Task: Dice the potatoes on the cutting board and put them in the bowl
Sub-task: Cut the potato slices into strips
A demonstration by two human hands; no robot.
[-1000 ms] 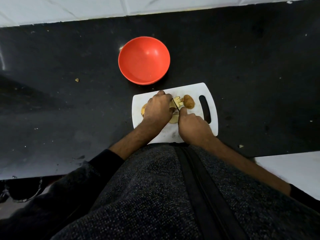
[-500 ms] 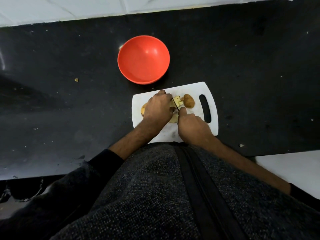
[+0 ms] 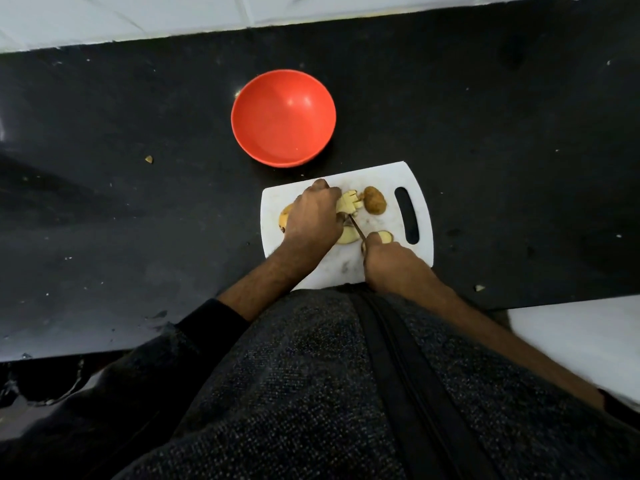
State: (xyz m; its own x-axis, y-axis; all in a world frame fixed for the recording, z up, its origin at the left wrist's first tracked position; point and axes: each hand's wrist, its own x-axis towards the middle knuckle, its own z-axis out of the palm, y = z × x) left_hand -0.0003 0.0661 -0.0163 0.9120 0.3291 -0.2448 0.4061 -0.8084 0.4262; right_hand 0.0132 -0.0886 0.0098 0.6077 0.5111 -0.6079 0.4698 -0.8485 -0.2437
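Note:
A white cutting board with a handle slot lies on the black counter. My left hand curls over a pale, partly cut potato piece and holds it down. My right hand grips a knife whose thin blade points up-left toward that piece. A brown unpeeled potato sits to the right of the cut piece. Slices lie near my hands: one under the blade, one by my right knuckles, and another potato piece at my left hand's left side. The red bowl stands behind the board, with nothing in it.
The black counter runs wide to both sides, with white tiles behind it. A small scrap lies far left and another lies right of the board. A white surface sits at lower right.
My right hand has drawn the knife back toward me, and a slice by my right knuckles now shows. My left hand stays on the potato piece.

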